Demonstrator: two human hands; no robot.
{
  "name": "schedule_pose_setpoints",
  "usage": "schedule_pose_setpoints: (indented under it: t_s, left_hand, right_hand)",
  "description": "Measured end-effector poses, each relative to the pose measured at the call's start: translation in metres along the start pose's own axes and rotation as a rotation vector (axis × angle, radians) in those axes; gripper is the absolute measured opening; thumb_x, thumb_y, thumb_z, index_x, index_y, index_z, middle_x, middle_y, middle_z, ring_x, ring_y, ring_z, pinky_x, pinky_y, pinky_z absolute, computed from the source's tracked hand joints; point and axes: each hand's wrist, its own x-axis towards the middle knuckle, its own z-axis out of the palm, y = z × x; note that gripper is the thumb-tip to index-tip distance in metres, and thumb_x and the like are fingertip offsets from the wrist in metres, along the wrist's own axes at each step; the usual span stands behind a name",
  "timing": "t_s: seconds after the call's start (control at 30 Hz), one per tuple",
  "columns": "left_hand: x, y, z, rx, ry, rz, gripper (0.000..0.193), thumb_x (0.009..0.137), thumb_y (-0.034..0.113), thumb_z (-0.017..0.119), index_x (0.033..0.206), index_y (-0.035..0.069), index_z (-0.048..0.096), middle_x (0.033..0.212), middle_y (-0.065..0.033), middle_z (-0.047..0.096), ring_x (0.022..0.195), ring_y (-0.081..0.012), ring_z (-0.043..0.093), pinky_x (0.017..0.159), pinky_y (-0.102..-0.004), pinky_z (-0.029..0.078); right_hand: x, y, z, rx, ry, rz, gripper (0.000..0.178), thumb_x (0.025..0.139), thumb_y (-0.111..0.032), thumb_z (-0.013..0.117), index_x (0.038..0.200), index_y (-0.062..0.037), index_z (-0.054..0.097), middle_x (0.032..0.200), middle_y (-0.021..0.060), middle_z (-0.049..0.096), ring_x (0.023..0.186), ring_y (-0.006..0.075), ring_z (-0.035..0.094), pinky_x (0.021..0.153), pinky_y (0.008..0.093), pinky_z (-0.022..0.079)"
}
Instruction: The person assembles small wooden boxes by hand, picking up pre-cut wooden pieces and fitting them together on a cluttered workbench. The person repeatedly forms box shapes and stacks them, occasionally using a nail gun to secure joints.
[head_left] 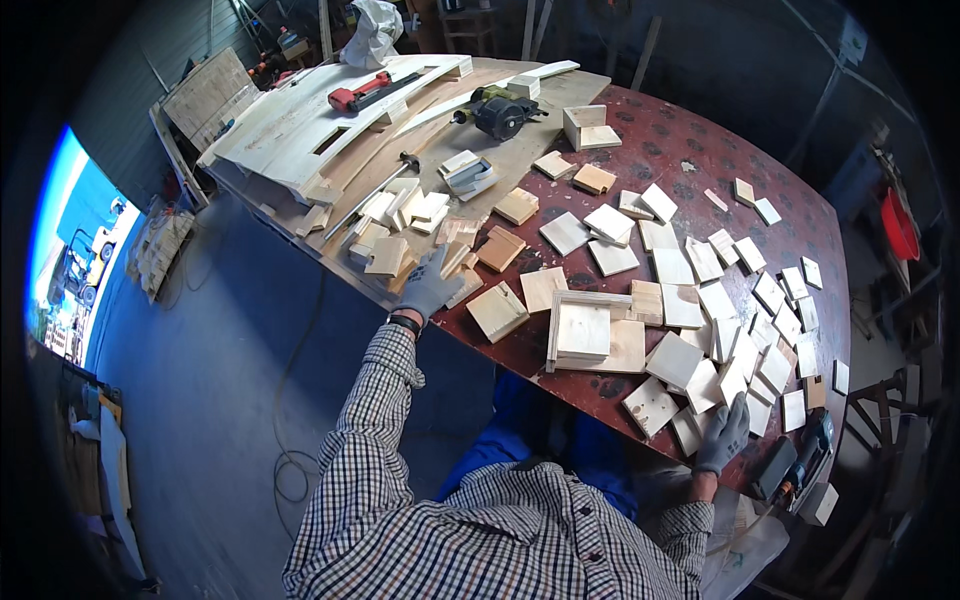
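My left hand point(428, 286), in a grey glove, reaches to the near left edge of the red table with fingers stretched out. Its fingertips are at a cluster of small wooden blocks, beside a pale block point(386, 256) and a darker brown block point(501, 248). My right hand point(722, 440), gloved too, lies flat with fingers extended at the near right edge, against a heap of thin square wooden pieces point(675, 359). Between the hands stands a small wooden assembly point(583, 332) with raised sides. Whether either palm touches wood is hidden.
A red nail gun point(361, 93) lies on a large pale panel point(300, 122) at the far left. Near it are a hammer point(409, 161) and a green-black circular saw point(500, 112). Another power tool point(806, 455) lies at the right edge. A cable point(290, 375) runs along the floor.
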Motion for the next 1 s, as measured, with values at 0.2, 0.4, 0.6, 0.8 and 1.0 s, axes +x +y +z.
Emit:
schedule_pose_setpoints:
  t_s: [0.2,0.4,0.6,0.8,1.0]
  left_hand:
    - [0.010,-0.030,-0.013,-0.352,0.047,-0.068,0.064,0.098,0.036,0.065,0.153,0.007,0.051,0.138,-0.0265,0.066,0.125,-0.0389,0.065,0.108,-0.0442,0.050]
    - [0.003,-0.017,-0.010,-0.412,0.098,-0.047,0.064,0.099,0.037,0.067,0.155,0.008,0.050,0.138,-0.0231,0.066,0.129,-0.0354,0.064,0.110,-0.0428,0.048]
    - [-0.008,-0.034,0.014,-0.097,0.105,0.084,0.083,0.090,0.045,0.076,0.160,0.016,0.043,0.159,-0.0229,0.045,0.145,-0.0402,0.046,0.122,-0.0467,0.037]
    - [-0.018,-0.003,0.024,0.382,0.079,0.105,0.103,0.080,0.053,0.083,0.164,0.021,0.034,0.166,-0.0186,0.033,0.147,-0.0446,0.039,0.124,-0.0527,0.032]
    - [-0.014,-0.008,0.031,0.224,0.134,0.106,0.111,0.074,0.037,0.091,0.164,0.014,0.029,0.158,-0.0193,0.037,0.140,-0.0428,0.045,0.115,-0.0496,0.042]
  right_hand:
    - [0.002,-0.007,0.000,0.008,-0.004,0.011,0.046,0.105,-0.027,0.053,0.143,0.0001,0.060,0.139,0.0204,0.064,0.129,0.0386,0.060,0.109,0.0475,0.045]
    - [0.003,-0.006,-0.003,-0.024,0.007,-0.004,0.043,0.105,-0.021,0.055,0.141,0.0005,0.061,0.140,0.0199,0.065,0.129,0.0385,0.061,0.109,0.0463,0.047]
    - [0.003,-0.011,-0.001,-0.019,-0.003,0.002,0.043,0.105,-0.021,0.055,0.141,0.0008,0.061,0.140,0.0199,0.065,0.129,0.0384,0.061,0.109,0.0461,0.047]
    - [0.003,-0.007,-0.002,-0.009,0.002,-0.001,0.043,0.105,-0.021,0.055,0.141,0.0010,0.062,0.140,0.0199,0.065,0.129,0.0383,0.061,0.110,0.0461,0.046]
    - [0.002,-0.004,0.001,0.000,-0.010,0.012,0.050,0.106,-0.032,0.051,0.144,-0.0006,0.059,0.139,0.0212,0.064,0.130,0.0396,0.059,0.109,0.0488,0.045]
